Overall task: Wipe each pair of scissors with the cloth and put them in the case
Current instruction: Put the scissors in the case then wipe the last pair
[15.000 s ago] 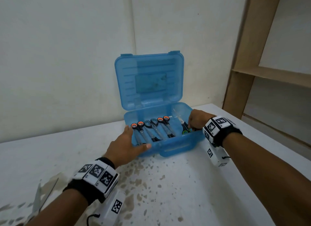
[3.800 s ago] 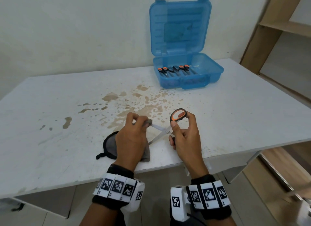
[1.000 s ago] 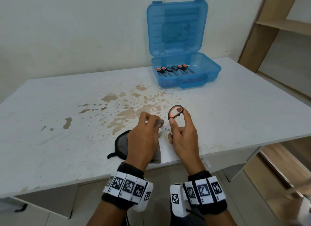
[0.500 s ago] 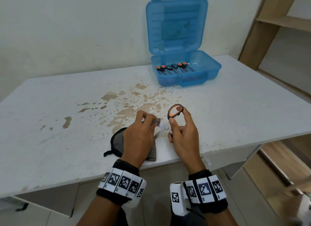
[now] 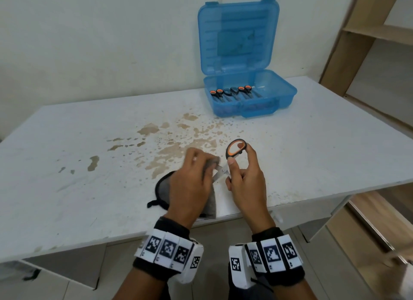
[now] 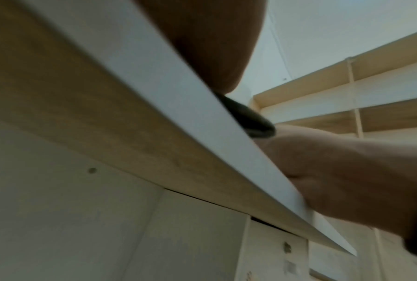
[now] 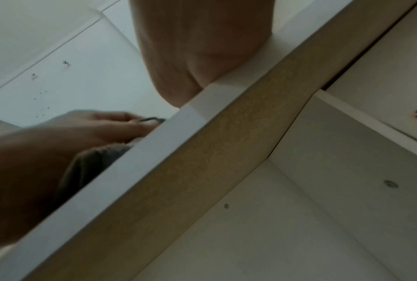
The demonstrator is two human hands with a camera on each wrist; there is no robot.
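Observation:
In the head view my right hand [image 5: 243,172] grips a pair of scissors [image 5: 235,148] by its black and orange handles, blades pointing left. My left hand [image 5: 192,176] pinches the grey cloth [image 5: 211,201] around those blades; most of the blades are hidden under cloth and fingers. The rest of the cloth hangs down onto the table's near edge. The open blue case [image 5: 250,98] stands at the table's far side with several scissors [image 5: 232,93] lying side by side in it. The wrist views look up from under the table edge and show only the hands' undersides, the cloth [image 7: 94,161] and a dark handle [image 6: 248,121].
The white table [image 5: 89,188] has brown stains across its middle. A black strap loop [image 5: 156,201] of the cloth lies left of my left hand. A wooden shelf unit [image 5: 368,31] stands at the right. The case lid leans against the wall.
Over the last second my left hand with the cloth has slid along the blades toward the handles. Compared with 15 seconds ago, both hands have left the case and hold another pair.

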